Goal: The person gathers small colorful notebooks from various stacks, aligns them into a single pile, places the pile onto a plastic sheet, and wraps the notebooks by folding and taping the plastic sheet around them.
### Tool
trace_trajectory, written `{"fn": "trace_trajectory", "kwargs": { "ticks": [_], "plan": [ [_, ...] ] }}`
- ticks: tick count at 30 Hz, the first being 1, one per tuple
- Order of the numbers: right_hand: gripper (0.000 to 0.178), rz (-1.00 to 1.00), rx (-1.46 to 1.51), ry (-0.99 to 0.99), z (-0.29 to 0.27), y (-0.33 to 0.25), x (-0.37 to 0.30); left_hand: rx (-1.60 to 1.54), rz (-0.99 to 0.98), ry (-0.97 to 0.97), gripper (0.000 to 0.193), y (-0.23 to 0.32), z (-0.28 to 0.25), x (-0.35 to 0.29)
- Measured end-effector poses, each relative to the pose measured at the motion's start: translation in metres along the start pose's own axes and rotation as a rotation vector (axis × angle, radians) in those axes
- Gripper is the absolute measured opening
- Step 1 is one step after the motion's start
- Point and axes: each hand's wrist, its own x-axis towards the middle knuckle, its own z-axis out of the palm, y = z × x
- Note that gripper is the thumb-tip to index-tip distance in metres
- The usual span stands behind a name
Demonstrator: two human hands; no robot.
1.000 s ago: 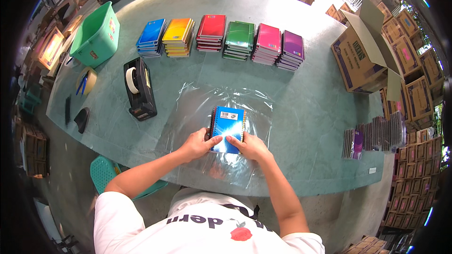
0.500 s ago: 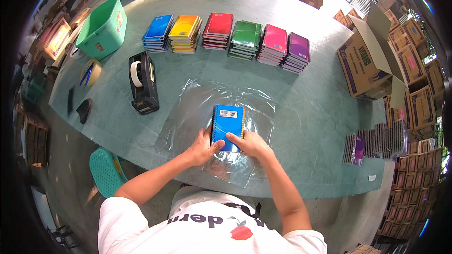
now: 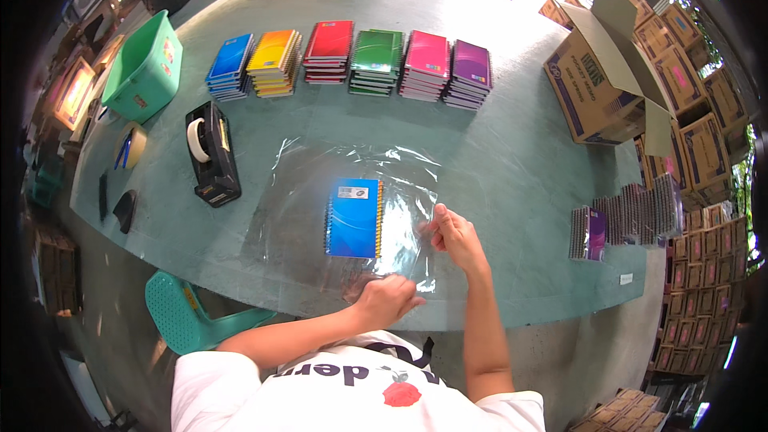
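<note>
A blue spiral notebook [image 3: 354, 220] lies on a clear plastic sheet [image 3: 300, 184] spread on the table. Yellow coils show along its right side and dark ones along its left, so more than one notebook seems stacked there. To the right of the stack, my right hand [image 3: 458, 242] pinches the sheet's right edge, thumb up. My left hand [image 3: 386, 302] is closed at the near edge of the sheet, just below the stack; its fingertips are partly hidden, but they appear to grip the plastic. Neither hand touches the notebooks.
Notebook piles run across the far side, from blue [image 3: 230, 64] to purple [image 3: 470, 72]. To the left are a tape dispenser [image 3: 214, 160], a tape roll [image 3: 134, 144] and a green bin [image 3: 144, 72]. An open carton [image 3: 596, 88] and wrapped notebooks [image 3: 632, 220] stand right. A stool [image 3: 180, 316] is below.
Both hands have let go of the notebook stack, which now lies on the sheet. The right hand moved right to the sheet's edge; the left came nearer to me and rightward. The view shifted slightly.
</note>
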Motion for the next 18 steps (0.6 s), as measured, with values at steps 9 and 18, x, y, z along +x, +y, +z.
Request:
{"fn": "trace_trajectory", "kwargs": {
  "ticks": [9, 18],
  "plan": [
    [0.042, 0.138, -0.066, 0.034, -0.034, 0.065, -0.049, 0.163, -0.09, -0.055, 0.027, -0.026, 0.035, 0.008],
    [0.037, 0.207, 0.213, 0.016, -0.002, 0.079, -0.071, 0.244, -0.019, -0.134, 0.025, -0.025, 0.028, 0.013]
  ]
}}
